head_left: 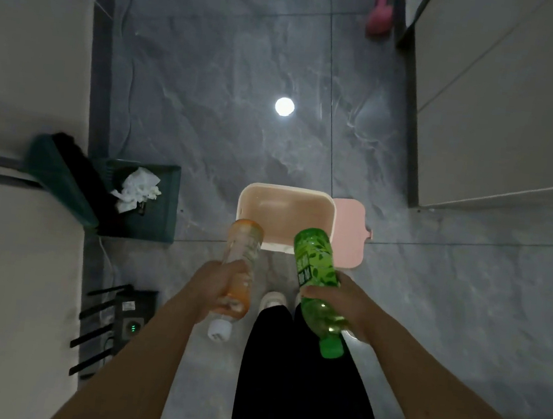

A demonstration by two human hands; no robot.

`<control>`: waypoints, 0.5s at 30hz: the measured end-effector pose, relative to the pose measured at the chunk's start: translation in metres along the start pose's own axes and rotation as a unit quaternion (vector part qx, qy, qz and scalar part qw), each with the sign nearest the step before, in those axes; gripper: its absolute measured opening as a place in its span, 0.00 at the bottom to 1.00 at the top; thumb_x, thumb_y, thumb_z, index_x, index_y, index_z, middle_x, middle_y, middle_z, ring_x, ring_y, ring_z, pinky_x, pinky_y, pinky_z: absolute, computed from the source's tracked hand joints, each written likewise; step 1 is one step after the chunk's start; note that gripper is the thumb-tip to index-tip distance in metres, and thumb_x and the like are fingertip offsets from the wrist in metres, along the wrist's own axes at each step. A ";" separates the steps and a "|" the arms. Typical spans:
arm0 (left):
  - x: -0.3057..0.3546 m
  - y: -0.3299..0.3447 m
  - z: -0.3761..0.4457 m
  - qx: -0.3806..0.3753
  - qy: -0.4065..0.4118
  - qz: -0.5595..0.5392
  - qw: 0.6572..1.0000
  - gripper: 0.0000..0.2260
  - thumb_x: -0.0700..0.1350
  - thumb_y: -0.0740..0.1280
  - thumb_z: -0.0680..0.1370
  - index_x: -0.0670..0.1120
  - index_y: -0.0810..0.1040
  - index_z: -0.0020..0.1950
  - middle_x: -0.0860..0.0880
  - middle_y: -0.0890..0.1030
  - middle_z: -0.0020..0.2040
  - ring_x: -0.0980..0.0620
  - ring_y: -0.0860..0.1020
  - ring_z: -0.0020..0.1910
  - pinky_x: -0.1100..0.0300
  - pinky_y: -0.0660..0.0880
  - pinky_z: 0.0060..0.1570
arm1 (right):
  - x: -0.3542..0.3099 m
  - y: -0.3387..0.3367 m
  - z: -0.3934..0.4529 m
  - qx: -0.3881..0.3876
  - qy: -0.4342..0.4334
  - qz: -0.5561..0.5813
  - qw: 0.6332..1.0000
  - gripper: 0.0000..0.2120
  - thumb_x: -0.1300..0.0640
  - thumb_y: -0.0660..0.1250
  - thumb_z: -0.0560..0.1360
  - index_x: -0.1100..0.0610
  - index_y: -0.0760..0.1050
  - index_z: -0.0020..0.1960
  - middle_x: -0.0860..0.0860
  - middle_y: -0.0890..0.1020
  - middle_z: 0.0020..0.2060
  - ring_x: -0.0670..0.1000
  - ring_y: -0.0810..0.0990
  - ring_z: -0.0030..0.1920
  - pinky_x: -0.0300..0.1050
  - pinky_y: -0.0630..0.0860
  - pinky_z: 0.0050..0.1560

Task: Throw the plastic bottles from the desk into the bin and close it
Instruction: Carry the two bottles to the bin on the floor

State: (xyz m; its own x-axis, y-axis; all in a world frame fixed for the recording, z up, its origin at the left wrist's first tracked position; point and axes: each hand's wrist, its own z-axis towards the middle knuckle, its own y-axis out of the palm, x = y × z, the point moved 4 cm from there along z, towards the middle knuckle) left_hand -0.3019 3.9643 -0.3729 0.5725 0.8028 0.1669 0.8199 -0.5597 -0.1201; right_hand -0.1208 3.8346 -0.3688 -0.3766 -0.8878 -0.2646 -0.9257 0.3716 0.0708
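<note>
A small pink bin (287, 196) stands open on the floor in front of my feet, its pink lid (348, 234) swung out to the right. The inside looks bare. My left hand (214, 288) grips an orange-labelled plastic bottle (242, 250) with a white cap, base pointing toward the bin's near left rim. My right hand (343, 306) grips a green plastic bottle (314, 262) with a green cap, base over the bin's near right corner. Both bottles are held caps toward me, just short of the opening.
A dark green dustpan (162, 203) with crumpled white paper (137, 190) and a brush (62, 174) sits left of the bin against the wall. A black router (128, 320) with antennas lies near the left wall. A pink dumbbell (379, 17) lies far back; white cabinets (507, 108) stand on the right.
</note>
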 end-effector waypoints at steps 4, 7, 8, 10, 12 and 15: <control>0.028 0.023 0.062 0.051 0.026 0.069 0.996 0.24 0.50 0.72 0.68 0.36 0.77 0.57 0.37 0.82 0.53 0.39 0.82 0.50 0.43 0.80 0.53 | -0.018 0.005 0.069 0.023 -0.019 0.013 0.999 0.23 0.55 0.76 0.66 0.55 0.73 0.58 0.56 0.82 0.49 0.55 0.82 0.46 0.48 0.80 0.45; 0.045 0.034 0.109 0.079 0.050 0.115 0.989 0.24 0.53 0.72 0.67 0.36 0.78 0.55 0.38 0.83 0.49 0.40 0.83 0.48 0.46 0.80 0.52 | -0.024 0.004 0.116 0.062 0.001 -0.012 0.998 0.40 0.44 0.76 0.63 0.59 0.65 0.68 0.57 0.78 0.61 0.58 0.79 0.58 0.54 0.78 0.58; 0.048 0.037 0.122 0.082 0.052 0.125 0.987 0.23 0.53 0.72 0.67 0.37 0.78 0.53 0.40 0.83 0.46 0.41 0.83 0.46 0.49 0.81 0.49 | -0.026 0.003 0.129 0.070 0.011 -0.024 0.997 0.43 0.42 0.75 0.63 0.60 0.64 0.70 0.58 0.76 0.62 0.59 0.78 0.60 0.55 0.77 0.59; 0.052 0.043 0.145 0.082 0.055 0.140 0.985 0.20 0.54 0.71 0.68 0.38 0.79 0.50 0.43 0.82 0.40 0.45 0.82 0.40 0.55 0.81 0.40 | -0.025 0.001 0.153 0.081 0.023 -0.033 0.996 0.40 0.41 0.74 0.64 0.60 0.65 0.68 0.58 0.78 0.60 0.58 0.80 0.57 0.53 0.80 0.53; 0.055 0.049 0.164 0.074 0.049 0.154 0.984 0.18 0.53 0.71 0.69 0.41 0.79 0.50 0.43 0.81 0.42 0.45 0.81 0.42 0.52 0.80 0.42 | -0.024 0.003 0.173 0.081 0.021 -0.011 0.996 0.32 0.45 0.73 0.67 0.60 0.69 0.64 0.58 0.79 0.55 0.57 0.81 0.50 0.51 0.81 0.48; 0.059 0.055 0.185 0.075 0.055 0.189 0.978 0.08 0.48 0.70 0.71 0.44 0.78 0.43 0.41 0.82 0.48 0.44 0.80 0.46 0.51 0.79 0.45 | -0.023 0.004 0.193 0.096 0.012 -0.011 0.995 0.30 0.49 0.73 0.68 0.63 0.71 0.65 0.58 0.80 0.56 0.58 0.80 0.54 0.55 0.78 0.57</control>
State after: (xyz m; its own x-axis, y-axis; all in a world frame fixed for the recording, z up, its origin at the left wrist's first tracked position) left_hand -0.2236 4.0184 -0.5509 0.8379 0.5132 0.1861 0.5452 -0.7691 -0.3337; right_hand -0.1092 3.9088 -0.5480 -0.3586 -0.9020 -0.2406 -0.9111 0.3943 -0.1201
